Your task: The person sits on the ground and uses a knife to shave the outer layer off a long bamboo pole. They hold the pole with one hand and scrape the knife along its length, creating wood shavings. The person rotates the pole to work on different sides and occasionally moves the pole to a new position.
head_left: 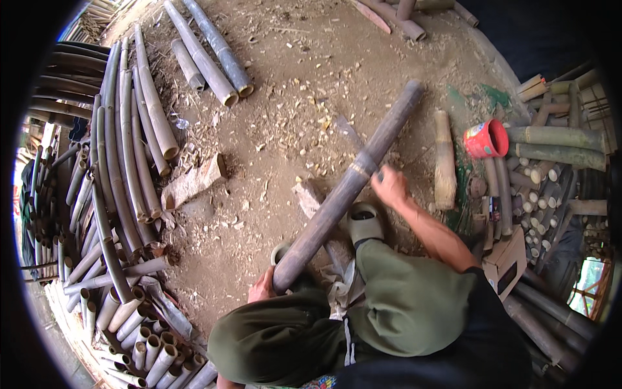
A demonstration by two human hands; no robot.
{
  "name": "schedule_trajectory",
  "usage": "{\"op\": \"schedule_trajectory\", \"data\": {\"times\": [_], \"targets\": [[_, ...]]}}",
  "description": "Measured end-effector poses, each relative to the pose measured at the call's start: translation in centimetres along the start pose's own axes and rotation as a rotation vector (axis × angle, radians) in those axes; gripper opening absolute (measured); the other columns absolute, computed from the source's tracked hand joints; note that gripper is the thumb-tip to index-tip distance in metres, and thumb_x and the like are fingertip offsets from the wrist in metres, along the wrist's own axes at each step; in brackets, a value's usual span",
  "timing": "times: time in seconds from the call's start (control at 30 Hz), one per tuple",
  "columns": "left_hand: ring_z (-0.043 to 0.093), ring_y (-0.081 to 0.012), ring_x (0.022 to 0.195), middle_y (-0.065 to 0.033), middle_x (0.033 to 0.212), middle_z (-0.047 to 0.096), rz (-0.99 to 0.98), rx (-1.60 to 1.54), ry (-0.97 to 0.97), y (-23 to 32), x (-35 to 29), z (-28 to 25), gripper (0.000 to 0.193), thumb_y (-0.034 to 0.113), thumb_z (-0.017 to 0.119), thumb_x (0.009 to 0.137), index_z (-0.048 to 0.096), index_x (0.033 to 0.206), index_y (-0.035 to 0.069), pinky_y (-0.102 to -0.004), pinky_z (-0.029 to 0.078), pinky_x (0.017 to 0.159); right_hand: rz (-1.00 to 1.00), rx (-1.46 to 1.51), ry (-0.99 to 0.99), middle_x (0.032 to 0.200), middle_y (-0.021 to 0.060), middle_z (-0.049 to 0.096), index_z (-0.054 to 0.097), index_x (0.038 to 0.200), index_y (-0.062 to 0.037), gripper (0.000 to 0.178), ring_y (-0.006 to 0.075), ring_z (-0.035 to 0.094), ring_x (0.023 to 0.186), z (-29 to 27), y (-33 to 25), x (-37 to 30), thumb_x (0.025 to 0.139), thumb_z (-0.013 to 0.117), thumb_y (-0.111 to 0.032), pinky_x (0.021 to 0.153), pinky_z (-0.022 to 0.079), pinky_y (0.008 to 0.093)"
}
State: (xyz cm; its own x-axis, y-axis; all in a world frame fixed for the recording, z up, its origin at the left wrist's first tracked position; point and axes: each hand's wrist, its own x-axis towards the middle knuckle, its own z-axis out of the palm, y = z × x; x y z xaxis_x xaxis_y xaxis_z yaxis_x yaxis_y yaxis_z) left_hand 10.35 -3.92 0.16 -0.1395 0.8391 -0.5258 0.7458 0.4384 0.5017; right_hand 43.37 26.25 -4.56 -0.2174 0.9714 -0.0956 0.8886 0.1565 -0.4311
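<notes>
Knees: olive trousers (389, 305) fill the near edge at 6 o'clock.
Left hand (262, 286): grip wrapped around the near end of the long bamboo pole (350, 185); fingers mostly hidden beneath it.
Right hand (391, 186): grip pressed together on what seems a small dark tool handle, just beside the pole's middle node.
Pole: runs from the lap toward 1 o'clock, resting on a wooden block (311, 198) beside a grey sandal (365, 223).
Ground (291, 110): dirt with wood chips.
3 o'clock: red can (486, 139), cut bamboo pieces.
9 o'clock: stacked bamboo poles (129, 149).
</notes>
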Motion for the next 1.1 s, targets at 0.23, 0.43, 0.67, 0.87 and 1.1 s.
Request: {"op": "schedule_trajectory", "data": {"times": [0.23,0.43,0.67,0.87,1.1], "targets": [[0.064,-0.0392,0.105,-0.0245,0.121,0.062,-0.086,-0.079,-0.279,1.4,0.0,-2.5,0.087,0.043,0.082,0.07,0.044,0.141,0.012,-0.0471,0.052,0.086,0.214,-0.023,0.132,0.082,0.0219,0.069,0.064,0.101,-0.0067,0.029,0.0405,0.068,0.074,0.9,2.9,-0.5,0.086,0.065,-0.032,0.066,0.055,0.0512],[0.061,-0.0389,0.102,-0.0186,0.115,0.058,0.106,0.061,-0.03,-0.6,-0.4,-1.4,0.068,0.023,0.069,0.082,0.042,0.143,0.006,-0.0452,0.051,0.088,-0.278,-0.034,-0.058,0.08,0.0208,0.067,0.06,0.09,-0.0049,0.026,0.0402,0.068,0.073,0.5,0.4,-2.7,0.083,0.067,-0.029,0.065,0.055,0.0504],[0.06,-0.0367,0.1,-0.0165,0.11,0.062,0.011,0.309,0.451,-2.6,-2.1,5.6,0.065,0.02,0.071,0.074,0.051,0.133,0.004,-0.0487,0.047,0.082,-0.497,-0.106,-0.197,0.085,0.0225,0.069,0.063,0.094,-0.0028,0.03,0.0403,0.069,0.074,-0.2,0.5,-3.5,0.087,0.065,-0.032,0.065,0.056,0.0501],[0.063,-0.0367,0.089,-0.0153,0.099,0.064,0.015,0.346,0.53,-1.6,-2.6,5.2,0.057,0.022,0.072,0.072,0.054,0.124,0.007,-0.049,0.049,0.076,-0.055,-0.226,-0.325,0.086,0.0231,0.069,0.062,0.094,-0.0023,0.032,0.0416,0.069,0.078,-2.9,-2.2,-1.6,0.085,0.068,-0.032,0.069,0.056,0.0515],[0.064,-0.0376,0.09,-0.0155,0.098,0.065,0.001,0.18,0.304,-1.5,-1.8,3.4,0.054,0.025,0.073,0.072,0.056,0.122,0.01,-0.0497,0.049,0.076,0.052,-0.154,-0.164,0.079,0.021,0.067,0.061,0.091,-0.0052,0.029,0.0396,0.069,0.074,-1.9,-2.5,-2.3,0.083,0.07,-0.031,0.065,0.055,0.0518]]}}
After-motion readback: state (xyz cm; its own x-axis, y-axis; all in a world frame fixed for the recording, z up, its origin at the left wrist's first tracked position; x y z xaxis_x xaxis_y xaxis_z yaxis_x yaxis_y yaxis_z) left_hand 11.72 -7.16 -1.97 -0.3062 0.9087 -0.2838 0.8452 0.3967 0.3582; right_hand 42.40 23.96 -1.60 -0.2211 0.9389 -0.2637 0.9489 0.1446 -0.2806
